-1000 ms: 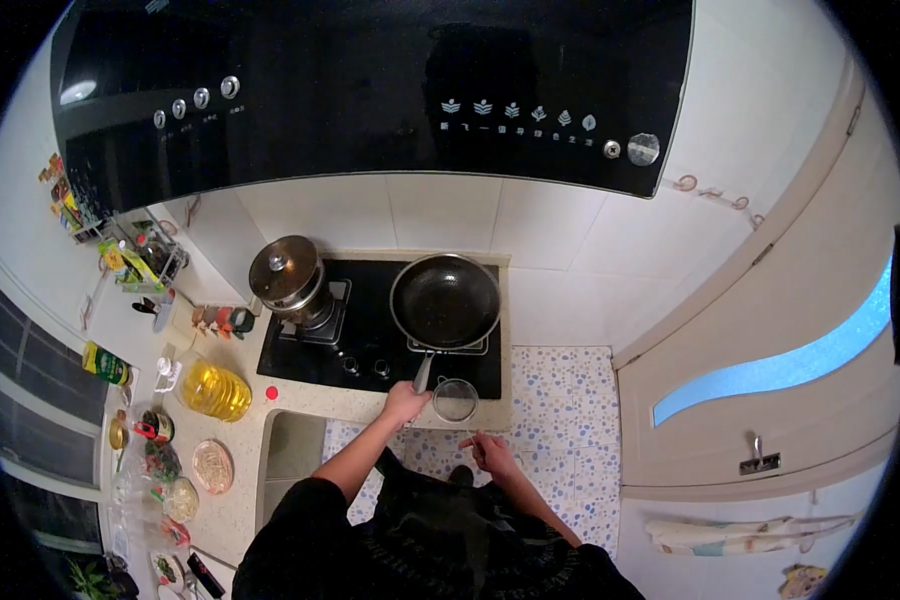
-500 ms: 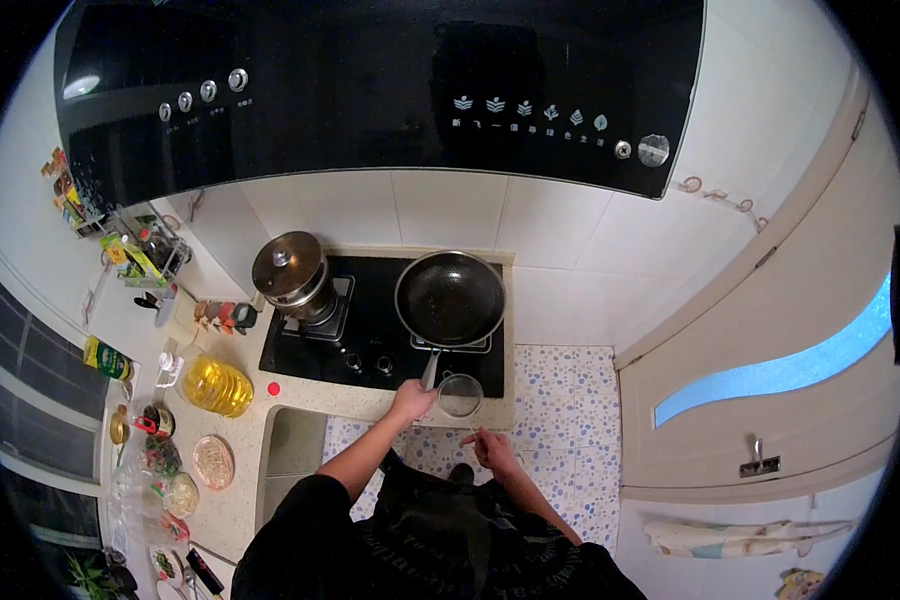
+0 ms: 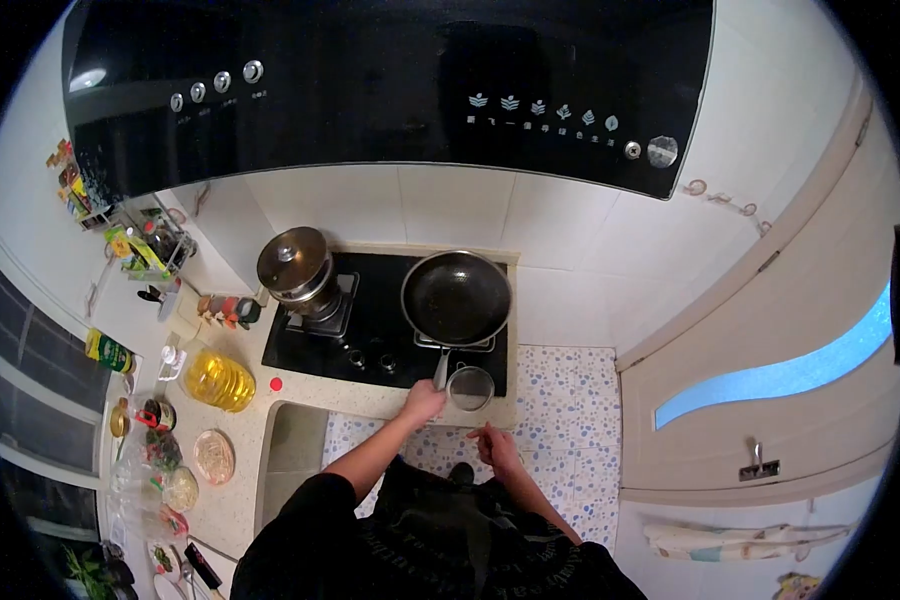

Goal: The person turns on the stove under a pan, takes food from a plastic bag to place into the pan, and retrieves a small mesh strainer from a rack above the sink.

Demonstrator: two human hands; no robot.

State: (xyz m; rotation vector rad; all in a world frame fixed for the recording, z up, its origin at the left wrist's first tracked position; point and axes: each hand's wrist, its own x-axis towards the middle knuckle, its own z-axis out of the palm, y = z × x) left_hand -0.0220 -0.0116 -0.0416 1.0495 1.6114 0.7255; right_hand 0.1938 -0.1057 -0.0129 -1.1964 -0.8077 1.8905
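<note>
The dark wok (image 3: 457,298) rests on the right burner, its inside facing up. My left hand (image 3: 423,403) is closed round the lower end of the wok's handle (image 3: 442,368). Just right of that handle, a small round mesh strainer (image 3: 470,388) is over the counter's front edge. My right hand (image 3: 497,449) is below the strainer, fingers curled, and appears to pinch its thin handle; the grip itself is hard to make out.
A lidded pot (image 3: 298,270) stands on the left burner of the black gas stove (image 3: 370,340). Left on the counter are a large oil bottle (image 3: 220,382), a plate of pale food (image 3: 213,457) and jars. A range hood (image 3: 370,90) hangs above; a door (image 3: 770,370) is at right.
The strainer has shifted slightly up and right together with my right hand. My left hand stays on the wok handle. The whole view has slid a little.
</note>
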